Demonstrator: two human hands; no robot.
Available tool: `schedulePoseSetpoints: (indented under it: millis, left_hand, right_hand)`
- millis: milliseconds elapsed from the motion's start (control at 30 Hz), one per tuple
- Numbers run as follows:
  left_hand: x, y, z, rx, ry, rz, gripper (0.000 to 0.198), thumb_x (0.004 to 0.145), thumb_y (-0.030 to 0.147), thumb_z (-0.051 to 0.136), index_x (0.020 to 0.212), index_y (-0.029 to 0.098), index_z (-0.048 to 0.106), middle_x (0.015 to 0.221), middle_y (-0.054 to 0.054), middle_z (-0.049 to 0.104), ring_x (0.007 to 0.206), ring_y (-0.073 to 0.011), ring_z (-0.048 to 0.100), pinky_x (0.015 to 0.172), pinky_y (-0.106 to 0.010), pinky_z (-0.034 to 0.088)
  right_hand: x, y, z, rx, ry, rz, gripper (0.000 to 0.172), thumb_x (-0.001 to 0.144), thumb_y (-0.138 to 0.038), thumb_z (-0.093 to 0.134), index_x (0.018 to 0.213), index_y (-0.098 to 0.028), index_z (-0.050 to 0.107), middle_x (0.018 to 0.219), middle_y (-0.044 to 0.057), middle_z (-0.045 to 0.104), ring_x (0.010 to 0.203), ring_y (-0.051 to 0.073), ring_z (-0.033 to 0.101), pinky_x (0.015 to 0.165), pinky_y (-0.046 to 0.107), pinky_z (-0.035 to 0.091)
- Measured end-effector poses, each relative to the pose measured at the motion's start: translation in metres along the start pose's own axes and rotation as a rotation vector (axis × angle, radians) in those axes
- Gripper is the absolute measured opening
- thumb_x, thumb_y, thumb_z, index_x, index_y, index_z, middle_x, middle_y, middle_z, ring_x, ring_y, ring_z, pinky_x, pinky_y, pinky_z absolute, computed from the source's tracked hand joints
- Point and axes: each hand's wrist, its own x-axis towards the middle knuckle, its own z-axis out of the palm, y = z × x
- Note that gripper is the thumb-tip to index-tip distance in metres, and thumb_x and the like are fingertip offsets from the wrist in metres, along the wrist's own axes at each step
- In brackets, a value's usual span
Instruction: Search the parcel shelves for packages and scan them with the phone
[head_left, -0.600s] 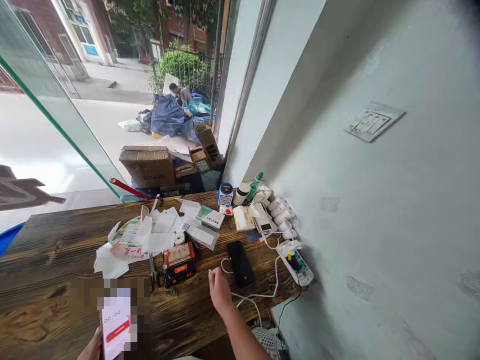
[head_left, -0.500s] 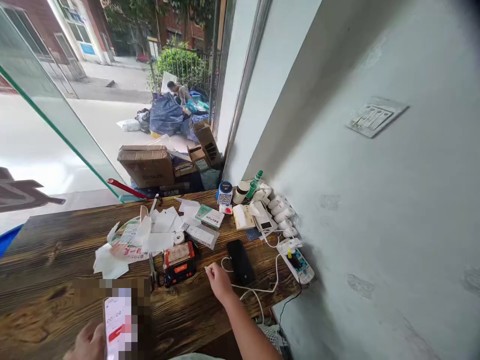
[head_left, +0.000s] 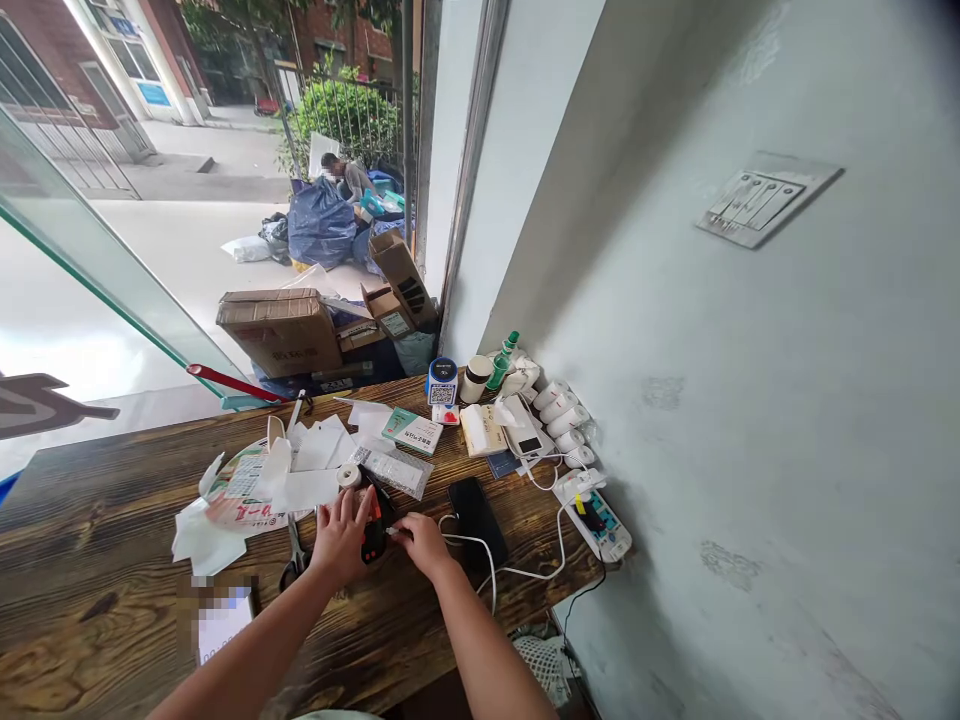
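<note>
a: in the head view, where is the box (head_left: 374, 540) sitting?
b: it's lying on the table (head_left: 82, 560), black with red bits, partly hiding under the left hand (head_left: 343, 535).
a: what is that hand doing?
b: its fingers are spreading over the top of the box. the palm is covering much of it, so i can't tell whether the hand is gripping.
a: and the right hand (head_left: 421, 545)?
b: it's pinching a small white plug (head_left: 393, 531) just right of the box. the tip is pointing at the box's side, but i can't tell if it's touching.
a: what else is lying around the box?
b: a black phone (head_left: 478, 512) is resting to its right, with a white cord (head_left: 541, 576) running farther right. scissors (head_left: 295, 562) are lying just left of the box, and a lit phone (head_left: 223, 630) is lying nearer the wearer.
a: and past the box?
b: a tape roll (head_left: 349, 476) is sitting just beyond it, papers (head_left: 319, 445) are spreading beyond to the left, and a silvery packet (head_left: 397, 472) is lying beyond to the right.
</note>
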Motion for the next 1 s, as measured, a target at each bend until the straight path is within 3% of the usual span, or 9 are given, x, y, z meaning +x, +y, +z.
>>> schedulePoseSetpoints:
  millis: [167,367,633,833,1000]
  left_hand:
    - [-0.007,-0.011,0.002,-0.022,0.045,0.071,0.111,0.039,0.018,0.066,0.143,0.013,0.029,0.14,-0.025,0.036,0.128,-0.0424,0.033,0.107,-0.06,0.02]
    - [-0.018,-0.034,0.006,-0.1,0.159,0.177,0.109,0.046,0.026,0.065,0.143,0.011,0.017,0.135,-0.021,0.033,0.124,-0.037,0.034,0.109,-0.049,0.027]
    - [-0.02,-0.04,0.012,-0.144,0.255,0.255,0.112,0.046,0.026,0.066,0.143,0.014,0.012,0.132,-0.02,0.032,0.12,-0.0391,0.036,0.106,-0.053,0.031]
    - [-0.021,-0.037,0.013,-0.159,0.242,0.226,0.113,0.045,0.026,0.067,0.143,0.013,0.013,0.132,-0.021,0.033,0.119,-0.0383,0.037,0.106,-0.052,0.031]
    - [-0.019,-0.025,0.005,-0.157,0.16,0.163,0.11,0.043,0.027,0.066,0.143,0.014,0.023,0.134,-0.021,0.037,0.122,-0.0396,0.036,0.107,-0.053,0.027]
  right_hand:
    - [-0.007,-0.002,-0.001,0.01,-0.006,-0.043,0.012,0.089,-0.026,0.061,0.092,-0.015,0.066,0.092,0.003,0.07,0.089,0.019,0.067,0.081,0.041,0.056]
    - [-0.019,-0.019,-0.005,0.003,0.004,-0.112,0.01,0.088,-0.024,0.062,0.093,-0.016,0.066,0.093,0.002,0.07,0.091,0.019,0.066,0.082,0.04,0.056]
    - [-0.014,-0.03,-0.02,-0.122,-0.087,-0.183,0.011,0.088,-0.024,0.062,0.094,-0.016,0.067,0.093,0.003,0.07,0.094,0.02,0.065,0.082,0.04,0.056]
    - [-0.004,-0.036,-0.033,-0.261,-0.237,-0.247,0.01,0.088,-0.024,0.062,0.087,-0.016,0.066,0.093,0.003,0.07,0.097,0.021,0.064,0.084,0.042,0.055]
    - [0.001,-0.037,-0.032,-0.349,-0.276,-0.25,0.008,0.088,-0.023,0.061,0.086,-0.016,0.065,0.094,0.003,0.069,0.096,0.02,0.064,0.085,0.042,0.054]
